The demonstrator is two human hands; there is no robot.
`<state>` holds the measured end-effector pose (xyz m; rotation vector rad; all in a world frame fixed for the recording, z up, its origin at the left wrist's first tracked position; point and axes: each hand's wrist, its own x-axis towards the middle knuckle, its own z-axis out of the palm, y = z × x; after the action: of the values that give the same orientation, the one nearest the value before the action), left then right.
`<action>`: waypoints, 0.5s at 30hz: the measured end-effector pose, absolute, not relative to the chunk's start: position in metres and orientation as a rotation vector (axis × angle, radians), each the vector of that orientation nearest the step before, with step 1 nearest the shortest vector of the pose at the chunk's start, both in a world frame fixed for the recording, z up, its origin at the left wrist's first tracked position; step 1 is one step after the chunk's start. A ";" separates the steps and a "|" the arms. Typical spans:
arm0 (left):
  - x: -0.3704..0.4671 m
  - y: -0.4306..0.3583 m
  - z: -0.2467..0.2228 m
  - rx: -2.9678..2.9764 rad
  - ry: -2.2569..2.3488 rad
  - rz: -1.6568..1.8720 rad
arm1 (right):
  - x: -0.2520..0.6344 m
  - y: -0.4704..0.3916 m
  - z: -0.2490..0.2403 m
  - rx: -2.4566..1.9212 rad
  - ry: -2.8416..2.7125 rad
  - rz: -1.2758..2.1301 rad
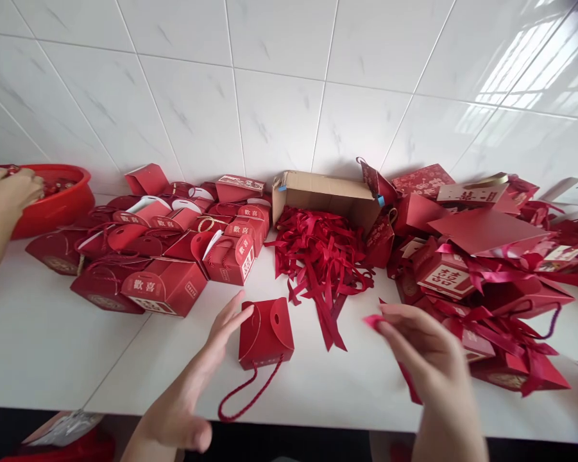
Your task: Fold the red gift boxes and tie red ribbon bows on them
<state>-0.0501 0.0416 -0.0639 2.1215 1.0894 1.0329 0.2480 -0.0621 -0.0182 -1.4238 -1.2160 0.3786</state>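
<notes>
A small red gift box (265, 343) lies on the white tabletop in front of me, its rounded flaps folded over the top. Its twisted red cord handle (244, 410) trails toward the front edge. My left hand (197, 372) is open beside the box, fingertips close to its left flap; I cannot tell whether they touch. To the right, my right hand (426, 353) pinches a red ribbon (374, 321) between thumb and fingers, with part hanging below the hand. Loose red ribbons (317, 256) spill from a cardboard box (327, 184) lying on its side behind the gift box.
Red gift boxes (166, 282) crowd the left side, some with lids up. Ribbon-tied boxes (500, 289) are piled at right. At far left another person's hand (12, 189) reaches into a red basin (72, 205). A tiled wall (279, 109) bounds the back.
</notes>
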 end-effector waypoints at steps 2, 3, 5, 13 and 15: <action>-0.043 0.045 -0.059 2.149 1.064 0.948 | 0.227 -0.031 -0.029 -1.370 -1.268 0.663; -0.040 0.048 -0.058 2.160 1.085 0.913 | 0.217 -0.019 -0.034 -1.356 -1.300 0.752; -0.032 0.054 -0.059 2.181 1.156 0.859 | 0.199 0.000 -0.041 -1.362 -1.343 0.825; -0.014 0.058 -0.061 2.271 1.130 0.863 | 0.177 0.020 -0.043 -1.412 -1.428 0.854; -0.012 0.057 -0.058 2.281 1.108 0.879 | 0.176 0.021 -0.042 -1.422 -1.442 0.850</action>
<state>-0.0124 0.0574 -0.0581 2.2806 1.1084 0.8792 0.1757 0.0207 -0.0416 -1.4220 -1.4418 0.8503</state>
